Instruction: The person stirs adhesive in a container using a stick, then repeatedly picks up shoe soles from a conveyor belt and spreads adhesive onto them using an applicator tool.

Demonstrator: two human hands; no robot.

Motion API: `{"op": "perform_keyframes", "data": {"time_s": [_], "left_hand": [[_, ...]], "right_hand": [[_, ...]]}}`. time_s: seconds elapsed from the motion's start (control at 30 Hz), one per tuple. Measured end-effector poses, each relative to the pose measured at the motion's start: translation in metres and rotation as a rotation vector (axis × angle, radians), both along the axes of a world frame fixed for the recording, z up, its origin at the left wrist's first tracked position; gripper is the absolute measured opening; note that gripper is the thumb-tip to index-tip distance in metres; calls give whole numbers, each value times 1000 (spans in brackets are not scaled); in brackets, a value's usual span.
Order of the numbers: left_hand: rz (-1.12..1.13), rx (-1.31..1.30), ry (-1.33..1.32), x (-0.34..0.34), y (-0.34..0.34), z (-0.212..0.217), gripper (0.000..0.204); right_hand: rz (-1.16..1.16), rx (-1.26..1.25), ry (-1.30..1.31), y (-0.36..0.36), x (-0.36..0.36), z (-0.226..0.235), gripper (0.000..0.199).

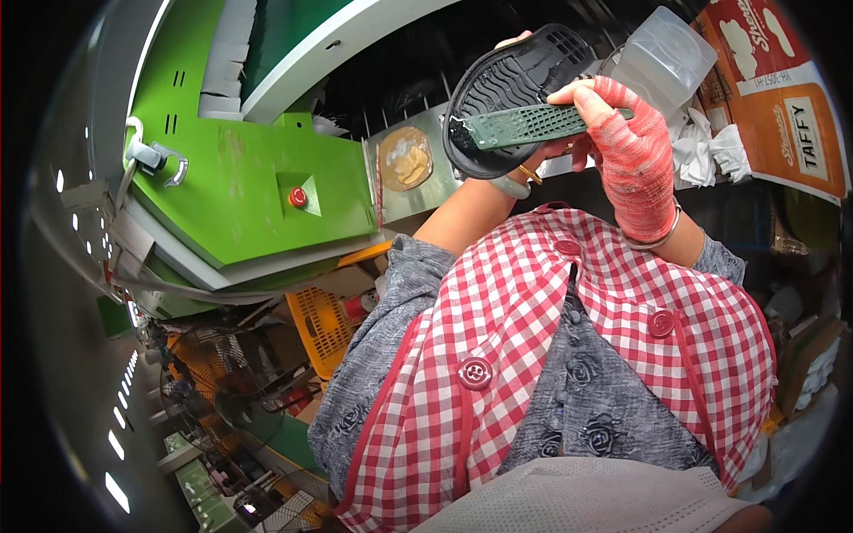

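My left hand (511,173) grips a black rubber shoe sole (511,84) from behind, tread side facing me; only fingertips and a ring show around its edge. My right hand (626,147), wrapped in red mesh cloth, holds a dark green perforated strip (533,126) laid across the sole's lower part. Both hands are raised in front of my chest, over my red-and-white checked apron (577,355).
A green machine housing (249,178) with a red button (298,197) stands at left. A metal plate (418,173) bearing a tan round piece sits beside the sole. A translucent plastic container (666,58), white rags and an orange cardboard box (782,107) are at right.
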State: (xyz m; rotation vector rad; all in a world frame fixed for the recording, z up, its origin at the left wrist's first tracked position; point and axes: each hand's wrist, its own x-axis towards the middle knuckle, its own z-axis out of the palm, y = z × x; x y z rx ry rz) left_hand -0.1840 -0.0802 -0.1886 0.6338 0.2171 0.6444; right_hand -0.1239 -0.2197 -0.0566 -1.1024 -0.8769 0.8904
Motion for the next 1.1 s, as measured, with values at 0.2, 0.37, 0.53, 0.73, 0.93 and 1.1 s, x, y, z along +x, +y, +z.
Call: {"op": "perform_keyframes", "data": {"time_s": [0.2,0.37,0.53,0.73,0.93,1.1], "left_hand": [[-48,451,81,-13,-14,11,26],[294,1201,345,-19,-39,53,19],[63,1169,274,-29,-31,48,37],[-162,1070,382,-44,-30,67,47],[-231,866,350,-49,-24,63,56],[-308,769,381,-54,-21,66,62]], "right_hand": [[140,-18,-10,8,12,7,18],[232,109,-140,26,29,5,20],[250,194,-396,47,49,14,20],[379,-271,-156,56,56,38,23],[401,-331,-152,60,63,38,20],[409,-359,-98,58,67,34,20]]}}
